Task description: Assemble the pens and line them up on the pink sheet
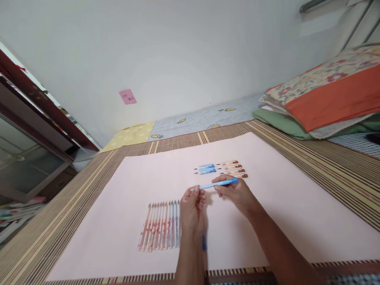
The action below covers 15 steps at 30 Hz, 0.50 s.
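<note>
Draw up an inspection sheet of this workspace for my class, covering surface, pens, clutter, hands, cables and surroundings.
Surface: pale pink sheet on a striped mat.
Pens: light-blue pen held up; blue pens and brown-and-white pens lie beyond the hands; slim patterned pens lie side by side left of the left forearm; a blue item is partly hidden by that forearm.
Clutter: folded orange-and-floral cloth over green cloth, far right.
Hands: left hand and right hand both grip the light-blue pen.
Cables: nothing seen.
Surroundings: white wall with a pink note.
</note>
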### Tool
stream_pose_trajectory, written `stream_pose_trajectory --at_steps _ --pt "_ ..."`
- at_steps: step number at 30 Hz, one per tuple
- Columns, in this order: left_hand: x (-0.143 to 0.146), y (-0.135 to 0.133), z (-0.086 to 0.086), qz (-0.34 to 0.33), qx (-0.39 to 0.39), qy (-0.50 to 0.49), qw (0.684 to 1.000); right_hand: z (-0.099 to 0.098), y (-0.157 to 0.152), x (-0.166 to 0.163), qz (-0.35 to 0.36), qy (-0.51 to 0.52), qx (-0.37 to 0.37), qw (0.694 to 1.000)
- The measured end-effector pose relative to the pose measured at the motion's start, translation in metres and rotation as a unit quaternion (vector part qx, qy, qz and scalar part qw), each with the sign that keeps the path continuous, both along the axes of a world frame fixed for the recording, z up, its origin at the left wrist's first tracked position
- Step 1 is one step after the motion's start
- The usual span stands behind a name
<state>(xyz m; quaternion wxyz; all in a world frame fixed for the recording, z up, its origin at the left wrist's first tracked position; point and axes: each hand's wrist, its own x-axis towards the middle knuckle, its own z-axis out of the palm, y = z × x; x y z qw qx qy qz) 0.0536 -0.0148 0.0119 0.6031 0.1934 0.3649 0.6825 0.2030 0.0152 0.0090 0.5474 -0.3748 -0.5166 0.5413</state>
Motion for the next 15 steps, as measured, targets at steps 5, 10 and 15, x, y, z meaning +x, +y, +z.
stream_pose_trajectory --at_steps 5,10,15 --pt "0.002 0.0 -0.004 -0.027 0.023 -0.014 0.999 0.003 -0.001 -0.004 -0.017 0.032 0.015 0.999" --pt "0.002 -0.002 -0.006 -0.051 0.055 0.02 0.997 0.008 -0.004 -0.01 -0.06 0.05 -0.003 0.997" --pt "0.007 -0.006 0.002 -0.071 0.061 0.025 0.995 0.007 -0.004 -0.014 -0.085 0.081 -0.032 0.993"
